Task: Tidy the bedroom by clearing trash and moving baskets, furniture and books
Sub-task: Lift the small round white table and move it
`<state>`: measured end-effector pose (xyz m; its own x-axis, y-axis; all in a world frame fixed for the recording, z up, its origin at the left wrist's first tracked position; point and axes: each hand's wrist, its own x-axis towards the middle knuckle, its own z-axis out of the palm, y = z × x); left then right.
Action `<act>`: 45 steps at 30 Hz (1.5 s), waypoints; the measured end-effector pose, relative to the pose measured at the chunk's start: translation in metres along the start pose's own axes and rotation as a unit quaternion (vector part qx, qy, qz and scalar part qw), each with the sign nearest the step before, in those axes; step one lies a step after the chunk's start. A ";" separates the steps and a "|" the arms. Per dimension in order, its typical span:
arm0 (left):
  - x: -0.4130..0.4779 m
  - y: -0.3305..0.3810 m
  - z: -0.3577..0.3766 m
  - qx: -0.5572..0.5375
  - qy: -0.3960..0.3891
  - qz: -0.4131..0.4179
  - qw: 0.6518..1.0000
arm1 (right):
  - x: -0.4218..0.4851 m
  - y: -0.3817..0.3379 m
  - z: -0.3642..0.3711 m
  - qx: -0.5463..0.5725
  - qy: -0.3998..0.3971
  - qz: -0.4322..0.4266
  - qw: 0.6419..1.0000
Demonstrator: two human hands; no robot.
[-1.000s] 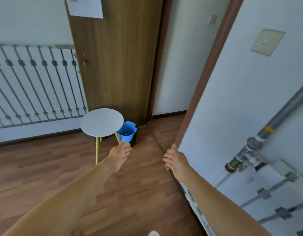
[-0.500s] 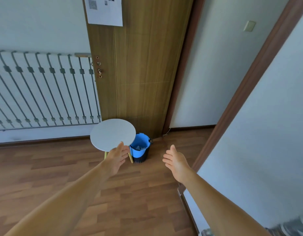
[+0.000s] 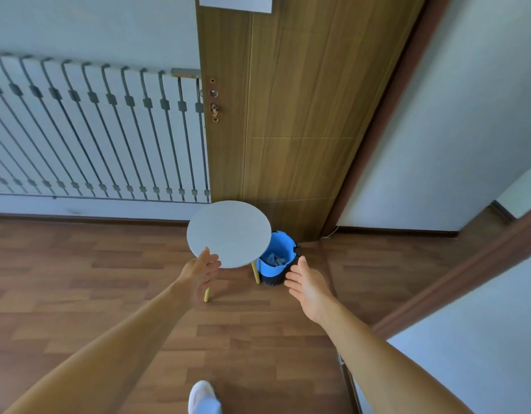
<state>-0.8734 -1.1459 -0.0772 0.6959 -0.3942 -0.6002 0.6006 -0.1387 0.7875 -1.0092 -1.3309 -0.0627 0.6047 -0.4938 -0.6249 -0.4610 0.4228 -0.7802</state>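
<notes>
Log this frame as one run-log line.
phase: reaching for round side table | left hand: open, at near rim, contact unclear | right hand: open, empty, near blue bin | table: on floor, by door

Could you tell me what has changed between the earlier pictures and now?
The person has stepped closer. The left hand has reached the near edge of the round white side table with yellow legs, but no grip has closed. The right hand, open, has advanced towards the blue plastic bin. Table and bin stayed put by the wooden door.
</notes>
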 end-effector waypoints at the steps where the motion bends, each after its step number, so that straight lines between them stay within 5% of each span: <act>1: 0.011 0.007 -0.003 -0.010 0.001 -0.003 1.000 | 0.011 -0.006 0.007 0.000 0.000 0.003 1.000; 16: 0.161 0.104 -0.065 0.003 0.028 -0.021 0.999 | 0.149 -0.086 0.110 -0.001 0.010 0.025 1.000; 45: 0.402 0.060 -0.045 -0.043 0.223 -0.155 0.962 | 0.468 -0.112 0.087 -0.060 -0.022 0.184 0.981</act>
<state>-0.5396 -1.2716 -0.2778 0.5670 0.0845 -0.8193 0.8228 -0.1044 0.5587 -0.6180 -1.5439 -0.2653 0.4095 -0.2912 -0.8646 -0.7248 0.4718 -0.5021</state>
